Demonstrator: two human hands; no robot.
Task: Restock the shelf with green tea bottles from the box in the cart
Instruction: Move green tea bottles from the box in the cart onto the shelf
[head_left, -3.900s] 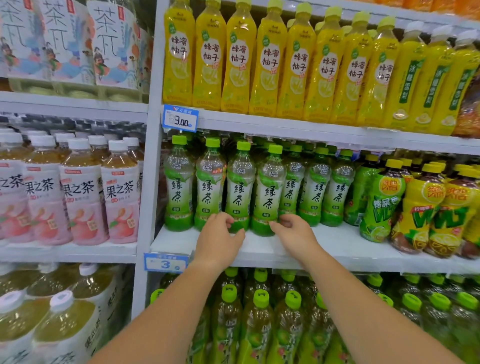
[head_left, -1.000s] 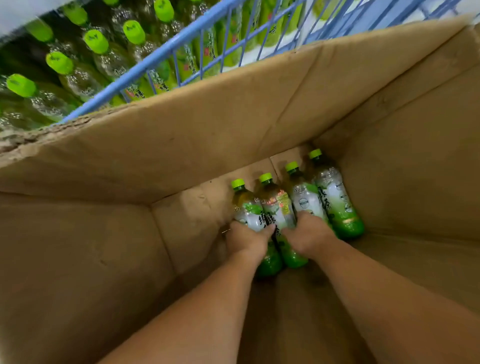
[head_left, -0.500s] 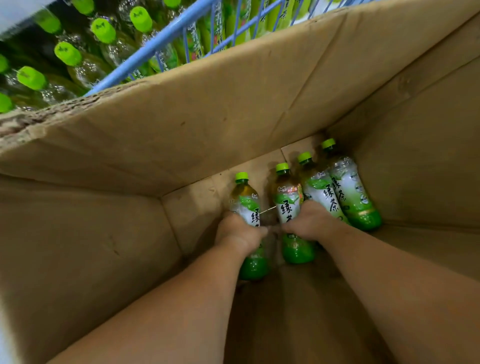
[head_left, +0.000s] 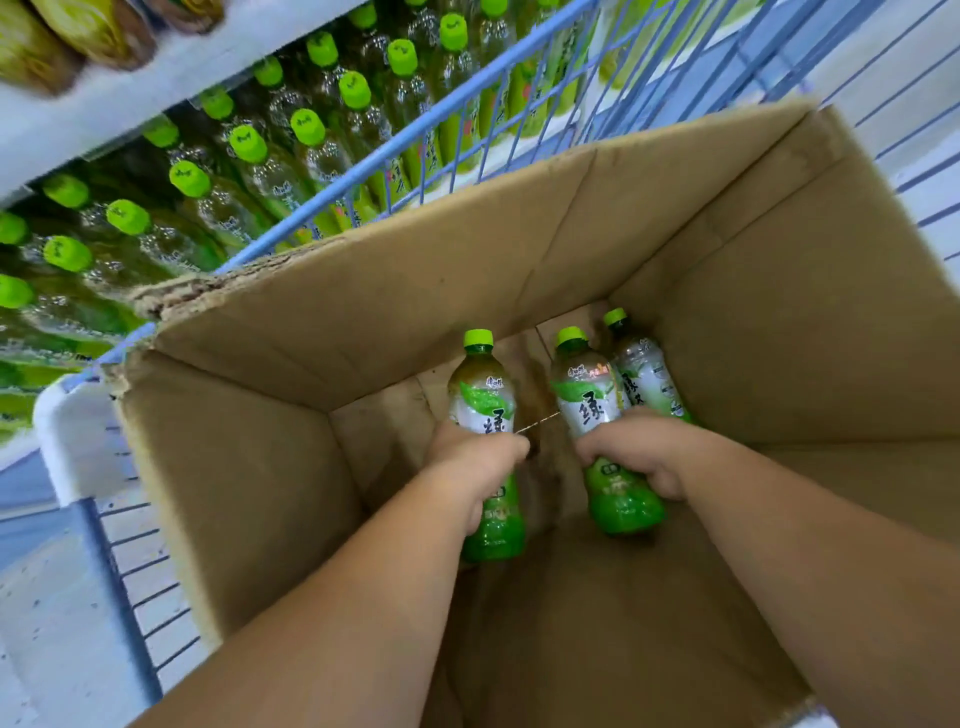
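Cardboard box (head_left: 467, 291) is deep. Left hand (head_left: 475, 462) clasps the left bottle (head_left: 485, 395), right hand (head_left: 636, 452) the right bottle (head_left: 584, 397), fingers curled mid-body. Advice: lift both upright, clear of the walls.

Background stuff only: the upper left was packed with green-capped bottles (head_left: 248, 143), seen from above, clear shoulders, lime caps with a little dark logo, row after row running off the left edge. The ones further right showed yellow-green labels. Up in the top left corner sat a couple of yellowish-brown bottles (head_left: 98, 31), blurry and cut off, couldn't read them. The floor (head_left: 47, 634) at lower left was pale grey with dark specks. There was also a thin pale strand (head_left: 537, 420) mid-frame, couldn't tell what it was.
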